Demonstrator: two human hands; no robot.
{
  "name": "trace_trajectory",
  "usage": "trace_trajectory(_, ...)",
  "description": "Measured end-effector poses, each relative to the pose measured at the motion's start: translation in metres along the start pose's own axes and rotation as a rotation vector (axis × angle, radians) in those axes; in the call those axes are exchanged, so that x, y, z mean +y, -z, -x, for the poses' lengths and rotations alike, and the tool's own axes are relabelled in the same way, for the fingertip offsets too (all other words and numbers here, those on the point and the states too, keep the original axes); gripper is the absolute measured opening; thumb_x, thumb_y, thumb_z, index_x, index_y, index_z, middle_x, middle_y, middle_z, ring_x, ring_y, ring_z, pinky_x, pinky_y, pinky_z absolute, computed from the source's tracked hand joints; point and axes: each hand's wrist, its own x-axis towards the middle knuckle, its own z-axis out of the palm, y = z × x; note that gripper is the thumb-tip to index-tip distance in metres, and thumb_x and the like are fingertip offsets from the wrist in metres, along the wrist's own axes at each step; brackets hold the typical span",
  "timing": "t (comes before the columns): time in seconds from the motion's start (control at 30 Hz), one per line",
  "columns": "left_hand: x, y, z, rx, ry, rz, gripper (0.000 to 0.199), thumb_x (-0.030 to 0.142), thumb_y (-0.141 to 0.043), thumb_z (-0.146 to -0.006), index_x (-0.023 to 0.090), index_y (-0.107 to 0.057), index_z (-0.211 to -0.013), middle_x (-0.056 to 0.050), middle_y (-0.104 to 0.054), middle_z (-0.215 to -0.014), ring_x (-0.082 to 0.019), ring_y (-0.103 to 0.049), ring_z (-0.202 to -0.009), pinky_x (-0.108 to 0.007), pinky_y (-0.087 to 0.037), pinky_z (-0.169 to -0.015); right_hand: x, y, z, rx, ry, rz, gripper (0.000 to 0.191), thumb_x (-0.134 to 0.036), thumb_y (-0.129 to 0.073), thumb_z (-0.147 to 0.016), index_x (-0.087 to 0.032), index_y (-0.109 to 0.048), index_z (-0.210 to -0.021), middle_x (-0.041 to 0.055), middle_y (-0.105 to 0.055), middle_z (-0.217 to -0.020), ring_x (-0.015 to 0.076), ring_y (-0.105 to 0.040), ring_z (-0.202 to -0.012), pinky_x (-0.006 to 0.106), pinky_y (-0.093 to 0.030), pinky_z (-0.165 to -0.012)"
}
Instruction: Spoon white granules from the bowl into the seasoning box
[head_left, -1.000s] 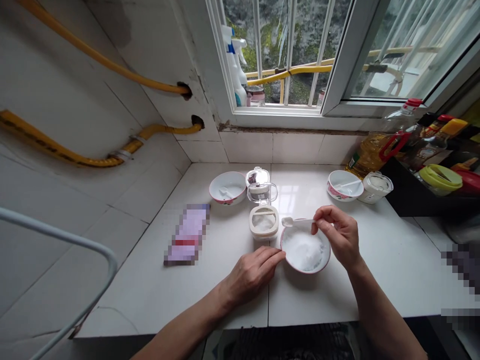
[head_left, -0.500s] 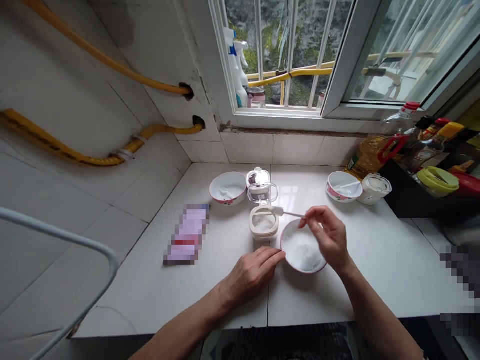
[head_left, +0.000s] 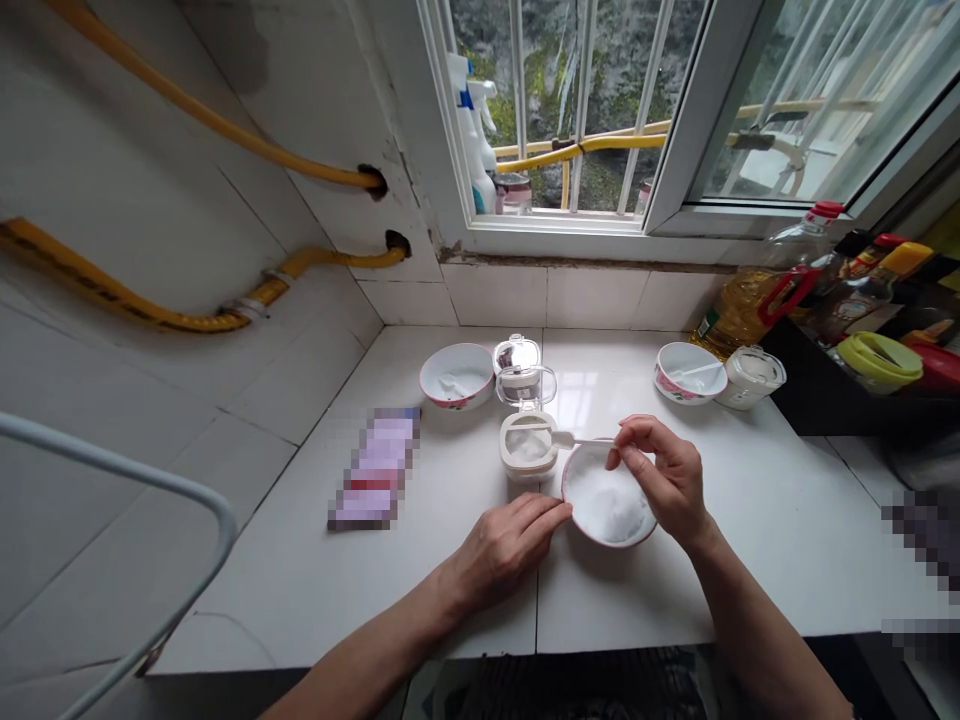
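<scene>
My right hand (head_left: 670,478) is closed in a pinch on the handle of a small white spoon (head_left: 589,442). The spoon lies nearly level, its scoop at the right rim of an open square jar (head_left: 528,468) partly filled with white grains. Below my right hand stands a bowl (head_left: 609,505) with a pink rim, heaped with white, salt-like grains. My left hand (head_left: 506,545) rests on the counter, its fingers together and holding the bowl's left edge. The jar's clear lid (head_left: 526,384) stands tipped up behind it.
Behind are a second bowl (head_left: 456,378) and a lidded jar (head_left: 517,352). At right stand another bowl (head_left: 690,374) with a spoon, a white jar (head_left: 754,376), an oil bottle (head_left: 739,300) and several condiment bottles. A blurred purple packet (head_left: 375,470) lies at left.
My right hand and the spoon have shifted slightly right and down, bringing the scoop lower at the jar's rim. The scoop looks less heaped. My left hand stays at the bowl.
</scene>
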Motion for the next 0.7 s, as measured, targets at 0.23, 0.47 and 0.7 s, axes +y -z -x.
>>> trace_trajectory(0.23,0.0,0.0,0.0,0.007,-0.005,0.011,0.031,0.004,-0.042,-0.095,0.01,-0.058,-0.121,-0.012,-0.073,-0.1,-0.019,-0.07,-0.088,-0.03,-0.062,-0.072,0.004,0.012,-0.003,0.024,-0.19,0.027,0.014,-0.013,-0.049,-0.074,-0.021,-0.058,-0.067,-0.003,-0.055,-0.056,0.0138,-0.051,-0.053,0.028,-0.042,-0.056)
trace_trajectory(0.47,0.001,0.001,-0.001,-0.005,-0.004,0.017,0.03,0.006,-0.041,-0.096,0.01,-0.058,-0.121,-0.012,-0.073,-0.1,-0.019,-0.07,-0.089,-0.031,-0.062,-0.073,0.005,0.002,-0.003,-0.294,-0.006,0.239,0.017,-0.008,-0.045,-0.069,-0.022,-0.052,-0.063,-0.0023,-0.056,-0.056,0.0138,-0.044,-0.055,0.032,-0.044,-0.069)
trace_trajectory(0.7,0.001,0.002,-0.002,-0.003,0.003,0.007,0.031,0.006,-0.042,-0.095,0.011,-0.058,-0.121,-0.012,-0.073,-0.1,-0.019,-0.071,-0.088,-0.03,-0.063,-0.072,0.003,-0.001,-0.004,-0.292,-0.321,0.094,0.014,-0.015,-0.043,-0.068,-0.022,-0.053,-0.061,-0.0025,-0.054,-0.05,0.0154,-0.049,-0.057,0.028,-0.038,-0.06)
